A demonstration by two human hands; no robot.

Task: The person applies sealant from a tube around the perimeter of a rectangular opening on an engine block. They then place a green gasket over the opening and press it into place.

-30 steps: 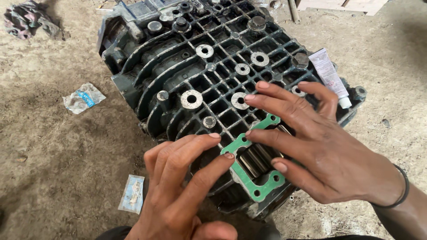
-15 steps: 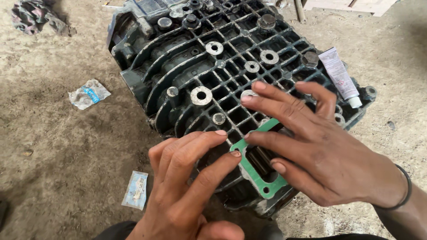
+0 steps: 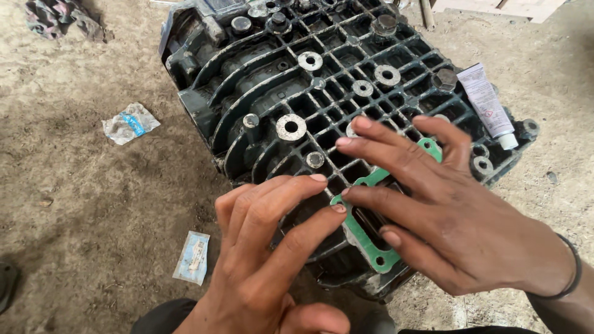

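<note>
A large dark ribbed metal engine casing (image 3: 260, 117) lies on a dirt floor. A thin green gasket (image 3: 362, 238) rests flat on its near corner. My left hand (image 3: 266, 260) reaches in from below, its fingertips touching the gasket's left edge. My right hand (image 3: 433, 210) lies spread over the gasket, fingers pressing it against the casing. Most of the gasket is hidden under my right hand; only its left side and a bit near the ring finger show. Neither hand grips anything.
A white tube (image 3: 489, 105) lies on the casing's right edge. Two small plastic packets lie on the dirt, one (image 3: 130, 122) at left, one (image 3: 193, 256) near my left wrist. A crumpled rag (image 3: 59, 17) sits top left. Silver washers and bolts dot the casing.
The view has shifted, so the casing sits higher and more to the right. Both hands stay on the gasket, my right hand's fingers spread a little further over it.
</note>
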